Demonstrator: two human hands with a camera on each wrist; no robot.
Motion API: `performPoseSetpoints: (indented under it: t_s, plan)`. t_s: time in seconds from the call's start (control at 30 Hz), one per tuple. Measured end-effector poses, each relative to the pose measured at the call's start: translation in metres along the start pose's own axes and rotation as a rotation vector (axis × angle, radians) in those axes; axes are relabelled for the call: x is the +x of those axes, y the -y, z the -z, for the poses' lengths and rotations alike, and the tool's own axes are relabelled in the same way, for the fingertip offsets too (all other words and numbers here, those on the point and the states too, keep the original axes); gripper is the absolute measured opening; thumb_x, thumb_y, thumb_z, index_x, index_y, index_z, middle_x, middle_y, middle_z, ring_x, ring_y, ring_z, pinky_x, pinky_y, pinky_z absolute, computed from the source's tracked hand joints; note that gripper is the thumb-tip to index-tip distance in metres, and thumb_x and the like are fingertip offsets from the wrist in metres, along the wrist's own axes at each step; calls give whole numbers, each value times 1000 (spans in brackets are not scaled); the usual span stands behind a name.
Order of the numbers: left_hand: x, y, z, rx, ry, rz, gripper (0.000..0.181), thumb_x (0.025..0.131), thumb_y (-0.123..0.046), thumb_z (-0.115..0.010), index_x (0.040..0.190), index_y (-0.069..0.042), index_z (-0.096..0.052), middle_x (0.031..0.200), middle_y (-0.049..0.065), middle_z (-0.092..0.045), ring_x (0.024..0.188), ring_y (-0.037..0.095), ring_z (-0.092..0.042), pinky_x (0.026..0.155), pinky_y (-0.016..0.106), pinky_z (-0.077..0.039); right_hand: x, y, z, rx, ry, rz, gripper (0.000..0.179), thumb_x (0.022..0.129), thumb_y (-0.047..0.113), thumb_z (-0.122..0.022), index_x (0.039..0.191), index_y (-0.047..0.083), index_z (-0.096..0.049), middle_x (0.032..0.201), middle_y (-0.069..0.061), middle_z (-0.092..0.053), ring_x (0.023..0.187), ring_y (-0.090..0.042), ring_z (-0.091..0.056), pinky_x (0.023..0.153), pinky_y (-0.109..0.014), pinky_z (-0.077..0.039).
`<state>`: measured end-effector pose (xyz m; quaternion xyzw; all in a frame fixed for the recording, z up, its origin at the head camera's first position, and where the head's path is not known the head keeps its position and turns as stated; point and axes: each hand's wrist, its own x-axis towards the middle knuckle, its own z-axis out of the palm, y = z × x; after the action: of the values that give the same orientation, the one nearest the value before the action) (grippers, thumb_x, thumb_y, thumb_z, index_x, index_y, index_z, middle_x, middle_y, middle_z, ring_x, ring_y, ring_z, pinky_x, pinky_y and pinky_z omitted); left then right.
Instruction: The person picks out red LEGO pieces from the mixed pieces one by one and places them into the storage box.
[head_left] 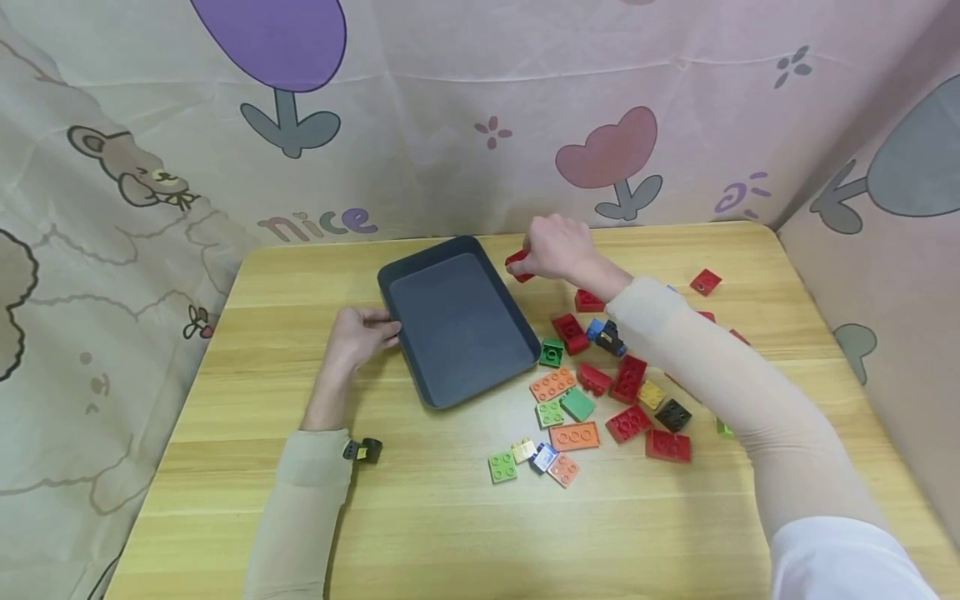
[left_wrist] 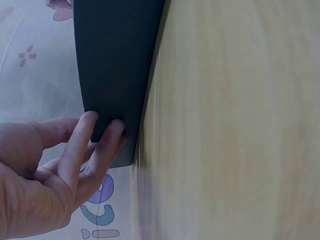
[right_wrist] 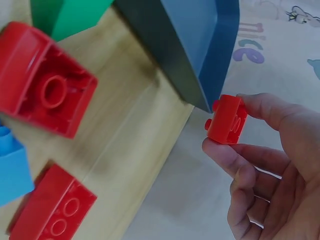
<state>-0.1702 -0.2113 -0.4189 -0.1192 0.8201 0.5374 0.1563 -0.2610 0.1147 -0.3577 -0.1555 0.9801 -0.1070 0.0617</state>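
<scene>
A small red toy brick (right_wrist: 227,120) with studs on one side is pinched between the thumb and fingers of my right hand (head_left: 557,247), just beyond the tray's right rim. The right wrist view shows that brick close to the tray's corner. My left hand (head_left: 358,335) is at the left rim of the dark grey tray (head_left: 397,279). Its fingertips (left_wrist: 116,125) touch the outer wall in the left wrist view, with the fingers fairly straight. The tray's inside is bare, and it lies at a slant on the table.
Several red, green, orange, yellow and black bricks, such as a red brick (head_left: 628,423) and an orange brick (head_left: 574,436), are scattered right of the tray. A blue and black piece (head_left: 606,335) is among them. A patterned curtain (head_left: 450,125) stands behind the wooden table (head_left: 450,533).
</scene>
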Motion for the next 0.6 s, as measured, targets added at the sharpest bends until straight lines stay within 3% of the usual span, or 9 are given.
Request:
performPoseSetpoints:
  t_s: [0.3, 0.6]
  plan:
    - [-1, -1, 0, 5, 0, -4, 46, 103, -3, -65, 143, 16, -53, 137, 36, -61, 79, 2, -70, 82, 13, -65, 4, 15, 2, 10, -8, 6, 41, 90, 55, -77, 86, 14, -84, 85, -6, -78, 81, -27, -63, 60, -34, -46]
    - [-1, -1, 0, -9, -1, 2, 46, 103, -3, -66, 143, 16, -53, 137, 37, -61, 79, 2, -71, 81, 13, -64, 13, 35, -6, 28, 4, 57, 40, 90, 54, -78, 87, 14, -83, 81, -3, -77, 78, -23, -64, 55, -29, -48]
